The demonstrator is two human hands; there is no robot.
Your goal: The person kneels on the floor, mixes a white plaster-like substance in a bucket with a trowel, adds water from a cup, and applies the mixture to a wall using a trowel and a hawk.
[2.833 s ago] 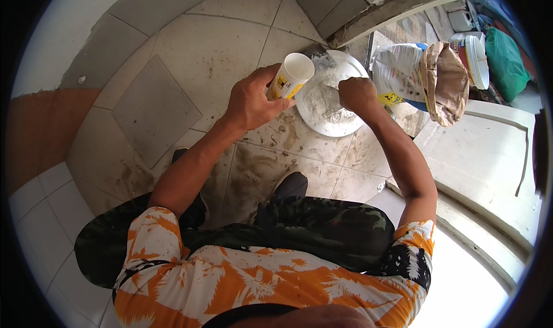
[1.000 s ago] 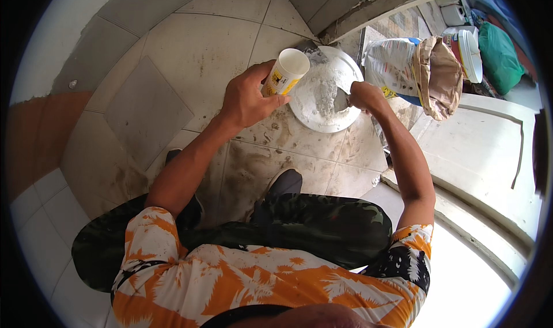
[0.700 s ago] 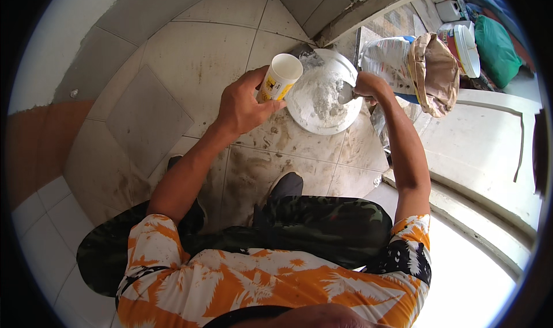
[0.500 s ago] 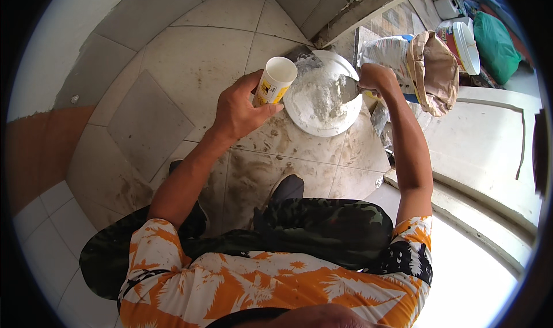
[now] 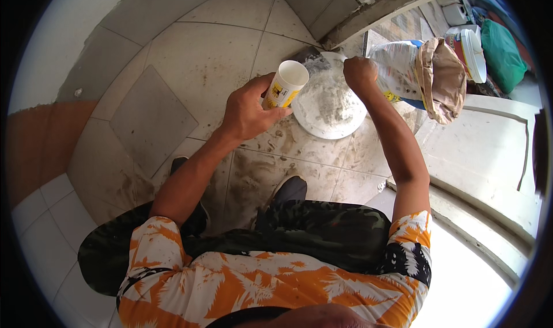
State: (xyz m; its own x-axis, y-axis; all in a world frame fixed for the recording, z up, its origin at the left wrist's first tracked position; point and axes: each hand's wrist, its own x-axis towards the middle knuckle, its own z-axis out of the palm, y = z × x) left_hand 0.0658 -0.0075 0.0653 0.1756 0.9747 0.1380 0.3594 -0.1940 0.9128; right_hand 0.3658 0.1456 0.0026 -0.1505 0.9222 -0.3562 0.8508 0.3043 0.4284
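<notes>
My left hand [image 5: 268,100] is shut on a white paper cup [image 5: 283,89] with yellow print, held upright beside a round white plastic lid [image 5: 328,130] lying on the floor. White powder [image 5: 332,101] covers much of the lid. Over the lid's upper right edge, my right hand [image 5: 360,73] is closed on a metal trowel that earlier frames show; now the hand mostly hides it. Just right of that hand lies an open paper sack [image 5: 440,83], its brown mouth rolled back.
A white bucket [image 5: 469,54] and a green plastic bag [image 5: 501,54] sit at upper right. A loose grey tile [image 5: 151,120] lies on the stained floor. Tiled walls [image 5: 121,34] border the left and back; a white panel [image 5: 472,149] is at the right.
My right hand has moved up and left to the lid's far right edge, hiding the trowel blade that was visible in the powder. My left hand still holds the cup.
</notes>
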